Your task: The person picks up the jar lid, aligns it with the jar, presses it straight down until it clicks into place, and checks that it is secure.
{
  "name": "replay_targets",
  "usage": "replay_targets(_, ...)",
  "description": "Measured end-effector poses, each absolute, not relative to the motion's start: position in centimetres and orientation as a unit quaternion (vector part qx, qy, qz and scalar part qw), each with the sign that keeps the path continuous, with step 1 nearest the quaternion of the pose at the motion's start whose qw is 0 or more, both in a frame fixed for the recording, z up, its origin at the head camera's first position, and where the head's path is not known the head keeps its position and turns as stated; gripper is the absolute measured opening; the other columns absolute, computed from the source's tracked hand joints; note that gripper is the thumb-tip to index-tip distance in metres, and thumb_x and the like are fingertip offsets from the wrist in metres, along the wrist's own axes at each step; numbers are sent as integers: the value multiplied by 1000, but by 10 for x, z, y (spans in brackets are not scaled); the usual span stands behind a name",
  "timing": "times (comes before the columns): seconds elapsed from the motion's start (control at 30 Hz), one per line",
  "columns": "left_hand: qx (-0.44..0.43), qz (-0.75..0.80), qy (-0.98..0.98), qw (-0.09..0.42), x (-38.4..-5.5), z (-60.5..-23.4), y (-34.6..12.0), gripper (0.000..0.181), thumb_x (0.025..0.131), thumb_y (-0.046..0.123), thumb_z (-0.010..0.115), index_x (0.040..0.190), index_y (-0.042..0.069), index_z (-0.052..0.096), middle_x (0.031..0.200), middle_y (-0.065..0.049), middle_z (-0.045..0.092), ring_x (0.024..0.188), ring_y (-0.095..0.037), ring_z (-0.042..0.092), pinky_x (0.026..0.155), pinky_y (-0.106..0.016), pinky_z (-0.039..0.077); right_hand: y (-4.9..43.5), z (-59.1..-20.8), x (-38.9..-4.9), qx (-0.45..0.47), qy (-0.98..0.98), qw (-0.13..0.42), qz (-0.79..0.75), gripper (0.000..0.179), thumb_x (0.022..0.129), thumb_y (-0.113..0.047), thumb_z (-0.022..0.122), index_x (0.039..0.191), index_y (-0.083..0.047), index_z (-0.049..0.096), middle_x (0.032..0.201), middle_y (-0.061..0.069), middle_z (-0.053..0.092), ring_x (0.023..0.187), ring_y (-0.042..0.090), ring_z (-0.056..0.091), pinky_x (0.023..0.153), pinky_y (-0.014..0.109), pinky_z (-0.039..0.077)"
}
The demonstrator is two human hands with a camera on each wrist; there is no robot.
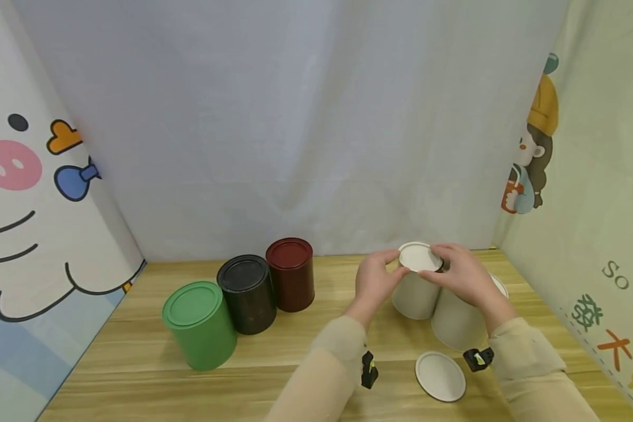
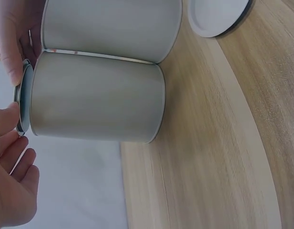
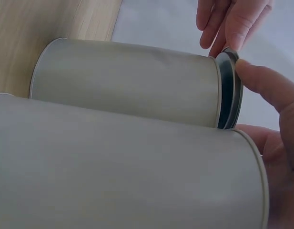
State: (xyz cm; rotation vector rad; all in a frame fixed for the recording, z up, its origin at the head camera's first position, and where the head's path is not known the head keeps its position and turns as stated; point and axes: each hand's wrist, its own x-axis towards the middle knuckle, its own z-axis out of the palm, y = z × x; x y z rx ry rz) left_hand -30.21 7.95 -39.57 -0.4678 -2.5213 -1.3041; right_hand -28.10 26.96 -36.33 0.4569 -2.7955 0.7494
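Both hands hold a white round lid (image 1: 418, 257) at the mouth of the smaller white can (image 1: 415, 295). My left hand (image 1: 374, 282) pinches the lid's left edge, and my right hand (image 1: 466, 276) pinches its right edge. From the side, in the right wrist view, the lid (image 3: 237, 90) is tilted, with a gap showing between it and the can's rim. A larger white can (image 1: 456, 319) stands against the smaller one, under my right hand, which hides most of its top. Nearer to me, a second white lid (image 1: 440, 376) lies flat on the table.
To the left stand a green can (image 1: 203, 328), a black can (image 1: 248, 296) and a dark red can (image 1: 291, 275), all lidded. A grey-white cloth (image 1: 242, 146) hangs behind the wooden table (image 1: 190, 398). Printed panels flank it left and right.
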Motion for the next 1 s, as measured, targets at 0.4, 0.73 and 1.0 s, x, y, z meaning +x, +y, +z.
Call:
replay_targets(0.4, -185, -431, -875, 118, -308, -398, 82, 36, 91, 18, 74, 125, 9, 70, 127, -2, 66, 121, -17, 59, 101, -26, 45, 272, -365, -288, 139, -954, 90, 252, 68, 91, -30, 73, 135, 16, 50, 135, 36, 49, 126, 52, 43, 102, 62, 37)
replay_targets(0.73, -226, -348, -904, 100, -305, -397, 83, 38, 95, 20, 69, 132, 10, 66, 139, 1, 58, 128, -18, 54, 105, -27, 42, 275, -365, -293, 160, -953, 103, 236, 52, 89, -24, 74, 121, 15, 60, 123, 36, 57, 114, 51, 53, 94, 59, 44)
replay_targets(1.0, -260, -297, -911, 123, -304, -399, 80, 41, 95, 23, 69, 133, 10, 64, 142, -1, 55, 127, -20, 54, 105, -27, 42, 276, -362, -291, 174, -951, 92, 239, 37, 89, -21, 74, 104, 11, 63, 108, 30, 62, 98, 44, 59, 83, 54, 48)
